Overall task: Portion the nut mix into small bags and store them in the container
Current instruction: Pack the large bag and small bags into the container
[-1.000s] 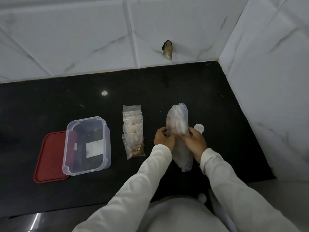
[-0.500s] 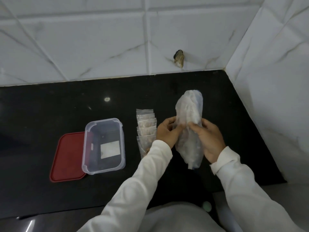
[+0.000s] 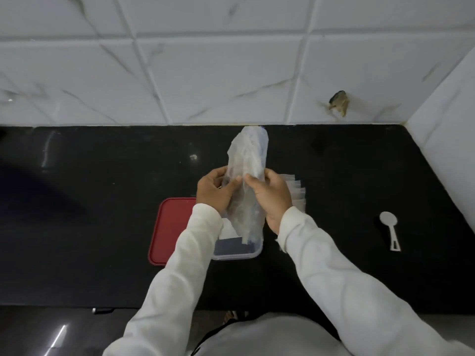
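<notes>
Left hand (image 3: 212, 192) and right hand (image 3: 273, 199), thumbs nearly meeting, pinch the big nut bag (image 3: 248, 160) upright between them. The clear container (image 3: 236, 256) sits beneath the wrists, small bags (image 3: 299, 192) just right of the right hand, scoop (image 3: 389, 224) farther right.

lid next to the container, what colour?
Red lid, lying flat on the black counter; head view.

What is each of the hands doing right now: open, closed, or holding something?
Left hand: closed, pinching the big plastic bag at its middle.
Right hand: closed, gripping the same bag from the other side.
</notes>
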{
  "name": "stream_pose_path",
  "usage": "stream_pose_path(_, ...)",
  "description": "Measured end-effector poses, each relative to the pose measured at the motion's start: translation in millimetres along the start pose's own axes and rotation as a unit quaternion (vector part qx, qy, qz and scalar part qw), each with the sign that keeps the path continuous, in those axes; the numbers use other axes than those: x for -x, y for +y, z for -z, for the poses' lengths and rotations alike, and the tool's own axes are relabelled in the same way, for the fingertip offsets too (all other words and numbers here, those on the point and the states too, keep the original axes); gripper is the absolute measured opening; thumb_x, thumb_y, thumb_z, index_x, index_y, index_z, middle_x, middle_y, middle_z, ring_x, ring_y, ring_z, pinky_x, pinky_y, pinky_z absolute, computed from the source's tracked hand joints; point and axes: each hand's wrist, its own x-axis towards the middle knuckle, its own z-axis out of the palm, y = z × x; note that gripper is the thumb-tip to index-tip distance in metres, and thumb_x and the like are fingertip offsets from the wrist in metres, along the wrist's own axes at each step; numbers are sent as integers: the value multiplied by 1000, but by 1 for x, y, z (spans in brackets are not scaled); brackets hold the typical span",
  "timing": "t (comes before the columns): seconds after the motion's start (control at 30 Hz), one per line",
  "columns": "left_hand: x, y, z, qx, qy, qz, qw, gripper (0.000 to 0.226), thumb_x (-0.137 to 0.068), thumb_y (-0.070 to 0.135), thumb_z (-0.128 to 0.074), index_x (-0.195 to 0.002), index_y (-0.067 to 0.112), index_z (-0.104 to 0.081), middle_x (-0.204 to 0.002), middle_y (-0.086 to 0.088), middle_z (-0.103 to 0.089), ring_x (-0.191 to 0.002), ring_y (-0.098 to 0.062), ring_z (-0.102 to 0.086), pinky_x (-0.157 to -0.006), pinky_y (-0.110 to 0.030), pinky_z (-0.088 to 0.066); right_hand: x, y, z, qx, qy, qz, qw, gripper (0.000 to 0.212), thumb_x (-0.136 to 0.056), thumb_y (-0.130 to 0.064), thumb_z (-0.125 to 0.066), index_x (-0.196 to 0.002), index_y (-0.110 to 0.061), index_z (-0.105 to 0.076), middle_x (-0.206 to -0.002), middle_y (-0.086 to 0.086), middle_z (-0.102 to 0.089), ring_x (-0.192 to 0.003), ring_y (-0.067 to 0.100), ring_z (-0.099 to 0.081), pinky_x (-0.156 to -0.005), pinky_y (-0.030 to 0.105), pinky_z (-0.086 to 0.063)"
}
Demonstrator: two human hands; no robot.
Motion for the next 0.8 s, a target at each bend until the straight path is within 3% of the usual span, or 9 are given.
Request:
stream_pose_path(0.07,-2,-11,13,-16,12,13,1000,41,-84,22,-75,-123,19,-63,-118,-1,-68,-109,-20,-64,-95,-42,-54,1,8,-19,36,4,-1,999,39,-88,-37,-64,-125,-30,-54,-117,-5,-60,-100,13,-57,-86,36,-50)
stream_pose_path(0.17,-1,-29,21,-41,9,41,998,40,-86,16,-73,-123,20,-60,-122,-3,-65,-113,-22,-61,-97,-43,-52,5,24,-33,91,3,-2,996,42,-90,-31,-62,-130,-28,-49,-121,-2,-58,-100,14,-55,-82,32,-46)
stream_pose_path(0.3,-1,-43,18,-78,-4,39,996,46,-86,14,-72,-128,21,-54,-119,4,-62,-108,-17,-61,-96,-38,-52,8,34,-36,176,21,16,984,53,-93,-27,-60,-141,-25,-38,-130,2,-55,-114,21,-56,-88,34,-45)
stream_pose_path(0.43,-4,-44,13,-95,-13,33,995,40,-89,10,-67,-124,21,-51,-104,7,-59,-97,-15,-59,-82,-28,-48,9,35,-36,257,21,37,966,66,-93,-27,-62,-147,-23,-25,-137,4,-50,-121,23,-53,-97,37,-45)
stream_pose_path(0.6,-11,-40,12,-115,-20,34,993,45,-91,12,-63,-130,20,-42,-106,5,-55,-96,-16,-58,-72,-22,-46,5,42,-42,328,4,46,944,76,-92,-27,-63,-150,-22,-13,-142,7,-45,-126,25,-50,-104,43,-42)
stream_pose_path(0.7,-16,-34,12,-133,-17,-10,991,62,-92,10,-61,-143,28,-31,-110,1,-57,-100,-19,-60,-81,-31,-53,0,43,-44,353,-4,47,934,63,-95,-32,-56,-144,-24,-18,-138,5,-46,-120,21,-52,-102,40,-44)
stream_pose_path(0.77,-19,-31,11,-185,-18,-31,982,54,-92,14,-61,-139,28,-39,-112,-1,-59,-101,-19,-59,-89,-38,-54,-1,42,-44,367,-1,52,929,53,-97,-35,-53,-140,-25,-25,-139,3,-47,-114,17,-54,-100,36,-44)
stream_pose_path(0.8,-21,-31,11,-204,-14,-35,978,46,-91,16,-62,-133,26,-46,-112,-1,-61,-102,-20,-61,-90,-38,-55,-1,41,-44,397,13,75,915,58,-95,-37,-56,-143,-23,-26,-142,4,-44,-120,19,-52,-102,36,-43)
